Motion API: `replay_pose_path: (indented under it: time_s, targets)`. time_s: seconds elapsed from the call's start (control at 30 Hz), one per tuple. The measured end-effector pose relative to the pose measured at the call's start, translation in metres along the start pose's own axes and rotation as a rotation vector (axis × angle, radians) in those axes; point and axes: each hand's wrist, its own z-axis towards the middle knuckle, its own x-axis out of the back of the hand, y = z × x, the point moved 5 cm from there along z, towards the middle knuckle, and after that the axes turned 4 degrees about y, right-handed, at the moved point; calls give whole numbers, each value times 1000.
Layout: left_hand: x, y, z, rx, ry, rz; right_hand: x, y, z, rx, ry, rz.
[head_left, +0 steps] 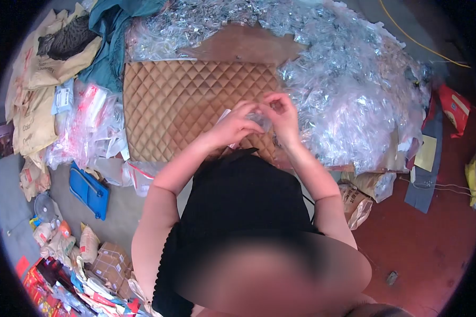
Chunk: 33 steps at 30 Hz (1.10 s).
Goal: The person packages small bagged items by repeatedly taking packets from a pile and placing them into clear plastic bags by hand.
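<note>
Both hands meet over the brown quilted mat (169,105), near its right edge. Between them shows a small clear plastic bag (263,122), see-through and hard to make out. My left hand (235,127) has its fingers curled at the left side of this bag. My right hand (281,117) pinches the upper right part, thumb against bent fingers. A thin whitish strip (225,114) shows beside my left hand; what it belongs to is hidden.
Heaped clear plastic packets (344,111) cover the table right of and beyond the mat. Left are pink-and-clear bags (90,116), paper sacks (34,119) and a tabby cat (69,38) lying on one. A blue folding stool (89,191) and cardboard box (111,261) are on the floor.
</note>
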Motion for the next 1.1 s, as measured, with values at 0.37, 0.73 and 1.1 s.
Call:
replay_pose_path:
  time_s: [0.37,0.73,1.1]
  targets:
    - [14,8,36,-91,-64,49,24,2,-6,475,-651,-1296]
    - [-33,-101,-107,481,-365,659,270,-174,113,485,452,-757]
    - [-24,-127,-138,752,-265,310,267,-117,217,765,437,-1633]
